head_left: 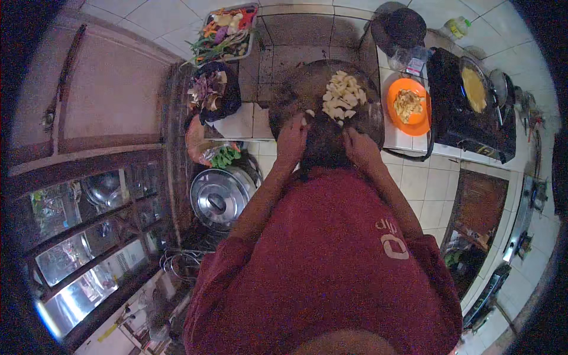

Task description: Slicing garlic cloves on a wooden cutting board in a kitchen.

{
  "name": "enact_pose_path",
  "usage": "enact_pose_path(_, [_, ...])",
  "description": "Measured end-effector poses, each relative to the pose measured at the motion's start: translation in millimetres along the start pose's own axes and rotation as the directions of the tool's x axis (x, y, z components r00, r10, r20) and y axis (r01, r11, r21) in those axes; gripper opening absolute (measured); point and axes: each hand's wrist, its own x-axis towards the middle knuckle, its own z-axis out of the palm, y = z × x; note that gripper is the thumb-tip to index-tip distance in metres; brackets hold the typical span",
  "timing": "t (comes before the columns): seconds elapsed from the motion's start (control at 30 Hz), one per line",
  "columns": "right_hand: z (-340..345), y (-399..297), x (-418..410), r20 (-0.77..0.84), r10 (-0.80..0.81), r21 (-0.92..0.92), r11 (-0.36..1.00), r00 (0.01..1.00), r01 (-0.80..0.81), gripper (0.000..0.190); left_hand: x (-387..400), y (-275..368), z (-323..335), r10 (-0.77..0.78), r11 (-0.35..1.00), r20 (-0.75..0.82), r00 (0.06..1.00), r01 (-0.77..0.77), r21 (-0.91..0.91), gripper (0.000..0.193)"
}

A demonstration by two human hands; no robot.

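Note:
A pile of pale chopped vegetable pieces (343, 96) lies on a large round dark cutting board (297, 84). On the board's near left part, my left hand (293, 135) pinches a small pale piece (304, 120) at its fingertips. Another pale piece (310, 113) sits just beyond those fingers. My right hand (360, 145) is over the near right part of the board, fingers curled. A small pale piece (340, 123) shows by its fingertips; blur and dim light hide whether the hand grips anything.
Right of the board are an orange plate (392, 117) of cooked food and a stove (448, 120) with a pan of yellow food (474, 88). A vegetable tray (252, 42), a black bag of peelings (230, 100) and a lidded metal pot (217, 195) stand left.

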Motion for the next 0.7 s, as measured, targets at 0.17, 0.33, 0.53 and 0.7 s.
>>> enact_pose_path(0.17, [-4,13,1,-0.185,-0.054,0.029,0.998,0.981,0.060,0.026,-7,16,9,0.155,0.987,-0.131,0.979,-0.150,0.050,0.044])
enact_pose_path(0.33, [-13,19,3,-0.096,-0.029,0.027,0.999,0.995,0.032,0.029,19,38,7,0.026,0.991,-0.284,0.958,0.012,0.131,0.048])
enact_pose_path(0.53, [-22,14,13,0.005,-0.030,0.009,1.000,1.000,0.030,0.036,55,20,-8,-0.048,0.998,0.136,0.990,0.043,0.042,0.041])
enact_pose_path(0.7, [-21,7,20,-0.025,-0.056,-0.006,0.998,0.998,0.055,0.036,57,7,-7,0.022,0.975,0.031,0.999,-0.015,-0.222,0.041])
